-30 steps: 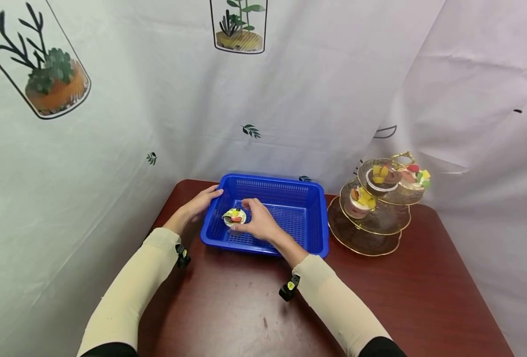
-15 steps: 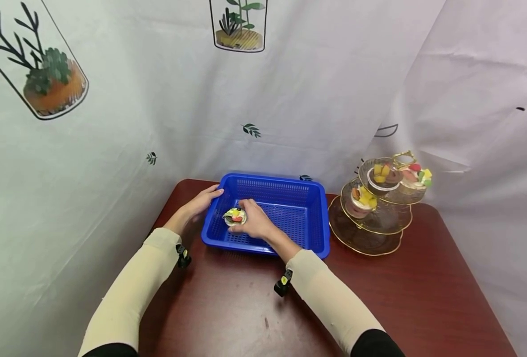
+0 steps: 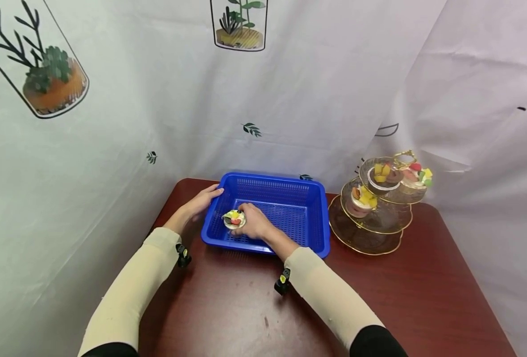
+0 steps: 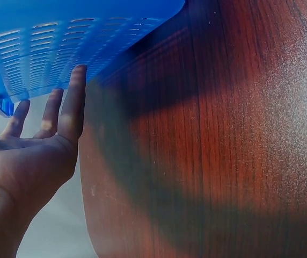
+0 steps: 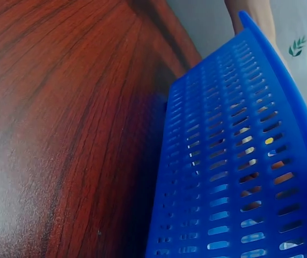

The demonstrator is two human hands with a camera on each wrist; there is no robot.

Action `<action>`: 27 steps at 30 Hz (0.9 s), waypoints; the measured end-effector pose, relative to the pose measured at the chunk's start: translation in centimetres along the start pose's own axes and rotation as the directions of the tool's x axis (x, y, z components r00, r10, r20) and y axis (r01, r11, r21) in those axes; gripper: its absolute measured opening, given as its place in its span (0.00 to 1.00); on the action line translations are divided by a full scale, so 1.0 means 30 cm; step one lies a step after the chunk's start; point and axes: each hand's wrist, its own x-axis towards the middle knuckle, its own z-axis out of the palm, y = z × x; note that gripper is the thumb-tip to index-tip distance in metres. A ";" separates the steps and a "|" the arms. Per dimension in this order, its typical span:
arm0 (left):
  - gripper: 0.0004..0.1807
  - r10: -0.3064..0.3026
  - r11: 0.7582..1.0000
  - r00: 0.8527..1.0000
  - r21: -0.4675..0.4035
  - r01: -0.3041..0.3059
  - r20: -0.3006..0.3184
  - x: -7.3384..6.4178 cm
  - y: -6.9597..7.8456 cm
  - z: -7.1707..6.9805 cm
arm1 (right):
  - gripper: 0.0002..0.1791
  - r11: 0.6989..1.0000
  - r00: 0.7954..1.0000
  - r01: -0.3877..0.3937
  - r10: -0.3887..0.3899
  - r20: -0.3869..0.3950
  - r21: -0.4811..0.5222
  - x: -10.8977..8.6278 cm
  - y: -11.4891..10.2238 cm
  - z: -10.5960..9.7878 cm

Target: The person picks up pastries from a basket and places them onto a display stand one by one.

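In the head view a blue plastic basket point(image 3: 285, 184) with slotted walls stands on the table. My left hand point(image 3: 199, 202) holds its left side, the thumb over the rim. In the left wrist view the fingers point(image 4: 73, 110) lie against the outer wall from outside. Inside the basket, at its left, is a small dessert cup point(image 3: 233, 217) topped with cream and colourful fruit pieces. My right hand point(image 3: 255, 223) reaches over the near wall and grips this cup from the right. The right wrist view shows mostly the basket's slotted wall point(image 5: 218, 161), which largely hides that hand.
To the right of the basket stands a three-tier glass stand point(image 3: 370, 243) with gold rims. Dessert cups point(image 3: 382, 178) sit on its upper two tiers. The dark red wooden table point(image 3: 227, 307) meets a white printed cloth point(image 3: 178, 99) behind.
My right hand has moved in from the right and its fingers have closed round the dessert cup. The cup has barely shifted. My left hand stays on the basket's side.
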 end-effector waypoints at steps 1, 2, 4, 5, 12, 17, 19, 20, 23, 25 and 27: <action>0.35 0.000 1.000 1.000 0.004 0.000 0.001 0.000 0.000 0.000 | 0.42 1.000 1.000 -0.002 0.002 0.003 -0.002 0.000 0.001 0.003; 0.35 -0.001 1.000 1.000 0.006 0.001 0.000 -0.001 -0.001 0.000 | 0.42 1.000 1.000 -0.004 0.004 0.004 -0.002 0.000 0.002 0.005; 0.35 -0.003 1.000 1.000 0.010 0.003 -0.003 0.000 -0.003 -0.001 | 0.42 1.000 1.000 -0.014 0.014 0.006 0.007 0.001 0.005 0.010; 0.35 -0.003 1.000 1.000 0.012 0.003 -0.002 0.001 -0.003 -0.002 | 0.42 1.000 1.000 -0.021 0.021 0.006 0.015 0.002 0.007 0.012; 0.34 -0.003 1.000 1.000 -0.006 0.003 -0.001 0.004 0.003 0.002 | 0.39 0.999 0.999 -0.034 0.035 -0.004 0.033 0.005 0.009 0.009; 0.34 -0.018 0.999 1.000 -0.026 0.018 -0.001 -0.001 0.008 0.005 | 0.35 0.999 1.000 -0.017 0.017 -0.003 0.034 -0.001 0.005 -0.002; 0.34 -0.016 1.000 1.000 -0.027 0.016 -0.002 -0.003 0.010 0.006 | 0.35 0.999 1.000 -0.011 0.011 -0.010 0.035 -0.003 0.003 -0.008; 0.34 -0.014 1.000 1.000 -0.026 0.014 -0.002 -0.003 0.012 0.007 | 0.35 0.999 1.000 -0.007 0.008 -0.014 0.039 -0.005 0.001 -0.011; 0.34 -0.012 1.000 1.000 -0.022 0.012 -0.009 -0.002 0.012 0.007 | 0.35 0.999 1.000 0.007 -0.006 -0.030 0.045 -0.015 -0.005 -0.024; 0.34 -0.015 1.000 1.000 -0.019 0.014 -0.009 0.000 0.008 0.006 | 0.35 0.999 0.999 0.024 -0.022 -0.046 0.049 -0.026 -0.008 -0.038; 0.34 -0.014 1.000 1.000 -0.025 0.014 -0.003 0.002 0.002 0.003 | 0.35 0.998 0.997 0.042 -0.039 -0.060 0.056 -0.041 -0.011 -0.057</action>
